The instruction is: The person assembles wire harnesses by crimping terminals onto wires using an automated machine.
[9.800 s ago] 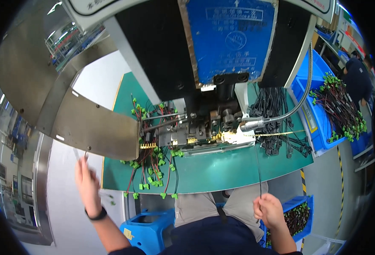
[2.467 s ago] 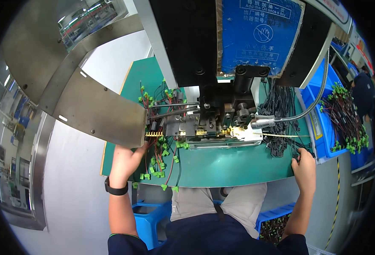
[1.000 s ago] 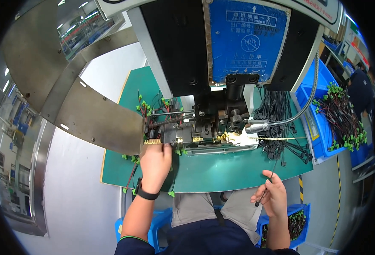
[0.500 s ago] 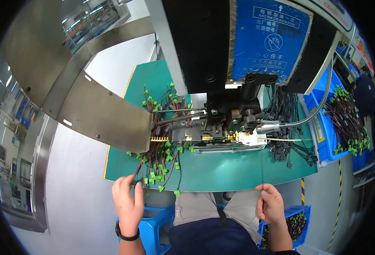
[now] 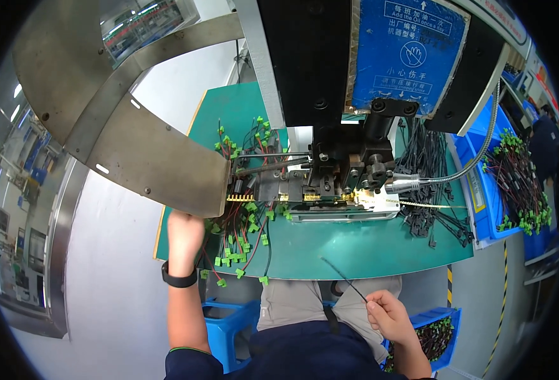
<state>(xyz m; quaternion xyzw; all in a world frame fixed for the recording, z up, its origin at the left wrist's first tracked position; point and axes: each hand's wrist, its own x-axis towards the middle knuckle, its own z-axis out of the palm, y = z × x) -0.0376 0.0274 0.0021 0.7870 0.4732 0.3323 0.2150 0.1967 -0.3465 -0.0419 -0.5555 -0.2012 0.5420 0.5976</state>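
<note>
My left hand (image 5: 184,233) rests at the left end of the green bench mat (image 5: 355,244), its fingers in the pile of wire harnesses with green connectors (image 5: 240,240); whether it grips one is hidden. A black watch sits on that wrist. My right hand (image 5: 387,313) is low over my lap, pinching a thin black wire (image 5: 343,278) that slants up toward the bench edge. Behind them stands the black crimping press (image 5: 349,171) with its blue sign.
A curved metal guard (image 5: 146,152) overhangs the bench at left. Loose black wires (image 5: 428,183) lie right of the press. A blue bin of finished harnesses (image 5: 514,183) stands far right; blue bins (image 5: 434,335) sit under the bench.
My left hand has moved up from below the bench edge into the harness pile. My right hand has stayed low with the black wire.
</note>
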